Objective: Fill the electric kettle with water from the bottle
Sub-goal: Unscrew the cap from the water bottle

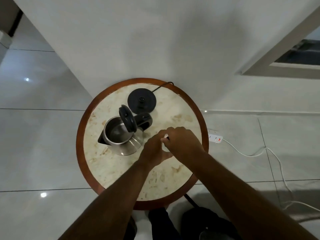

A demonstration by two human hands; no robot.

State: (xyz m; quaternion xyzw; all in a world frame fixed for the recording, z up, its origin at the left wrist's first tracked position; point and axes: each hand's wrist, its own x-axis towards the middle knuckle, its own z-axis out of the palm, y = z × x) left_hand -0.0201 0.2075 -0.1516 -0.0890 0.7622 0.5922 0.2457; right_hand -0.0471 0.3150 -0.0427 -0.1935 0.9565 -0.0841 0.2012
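Observation:
A steel electric kettle (121, 135) stands on the left part of the round table (83, 122), off its base. Its black lid is flipped up and the spout points left. The black kettle base (142, 100) lies behind it, with a cord running off the far edge. Just right of the kettle, both hands meet over the bottle (164, 149), which they almost fully hide. My left hand (153, 150) wraps around the bottle's body. My right hand (182, 141) closes over its top, where a bit of white cap (165, 135) shows.
The table stands against a white wall, on a glossy tiled floor. A white power strip (214, 138) with a lit red switch lies on the floor to the right, and its cable trails toward the front right. My dark-clad legs are below the table's near edge.

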